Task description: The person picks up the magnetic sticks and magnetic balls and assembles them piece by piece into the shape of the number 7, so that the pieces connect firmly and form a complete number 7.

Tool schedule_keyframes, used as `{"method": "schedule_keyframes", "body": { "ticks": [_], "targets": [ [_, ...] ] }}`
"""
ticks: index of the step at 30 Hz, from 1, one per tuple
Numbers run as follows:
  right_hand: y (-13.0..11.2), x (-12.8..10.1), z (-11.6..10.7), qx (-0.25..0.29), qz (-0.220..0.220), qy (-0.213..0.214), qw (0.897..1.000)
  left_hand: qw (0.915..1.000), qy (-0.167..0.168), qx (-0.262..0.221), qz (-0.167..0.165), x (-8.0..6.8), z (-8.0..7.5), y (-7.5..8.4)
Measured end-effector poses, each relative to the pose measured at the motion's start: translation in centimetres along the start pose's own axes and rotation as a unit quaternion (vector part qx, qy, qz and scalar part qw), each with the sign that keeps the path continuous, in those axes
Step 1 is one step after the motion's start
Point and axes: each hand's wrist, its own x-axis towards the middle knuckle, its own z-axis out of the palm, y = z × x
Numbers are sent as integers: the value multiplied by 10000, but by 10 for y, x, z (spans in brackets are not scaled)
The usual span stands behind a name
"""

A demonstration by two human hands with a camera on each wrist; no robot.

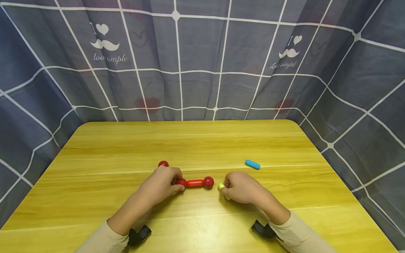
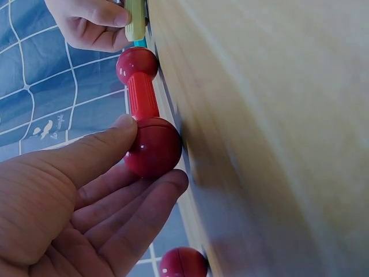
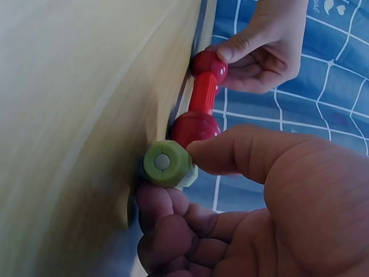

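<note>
A red rod (image 1: pixel 195 183) joins two dark red balls in a dumbbell shape close over the table. My left hand (image 1: pixel 162 181) pinches its left ball (image 2: pixel 153 148) between thumb and fingers. The right-hand ball (image 1: pixel 209 182) of the dumbbell points toward my right hand (image 1: pixel 242 188), which pinches a yellow-green rod (image 3: pixel 167 164) between thumb and forefinger. In the right wrist view that rod shows a round end with a pale centre, and it overlaps the dumbbell's nearer ball. A small gap separates rod and ball in the head view.
Another dark red ball (image 1: pixel 163 163) sits just beyond my left hand, partly hidden by it. A blue rod (image 1: pixel 252 164) lies on the wooden table (image 1: pixel 202 140) past my right hand. Grey checked curtains (image 1: pixel 202 88) stand along the back and sides.
</note>
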Motion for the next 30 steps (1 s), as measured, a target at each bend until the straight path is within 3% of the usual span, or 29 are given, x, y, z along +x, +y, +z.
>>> {"method": "schedule_keyframes", "body": {
  "ticks": [13, 22, 30],
  "targets": [
    [-11, 5, 11, 476, -347, -249, 9980, 10000, 1, -18, -15, 0, 1, 0],
    [-13, 6, 15, 1013, -41, -253, 9945, 10000, 4, -17, 41, 0, 0, 1],
    [-13, 6, 17, 1982, 195, -393, 9792, 10000, 2, -31, 59, 0, 0, 2]
  ]
}}
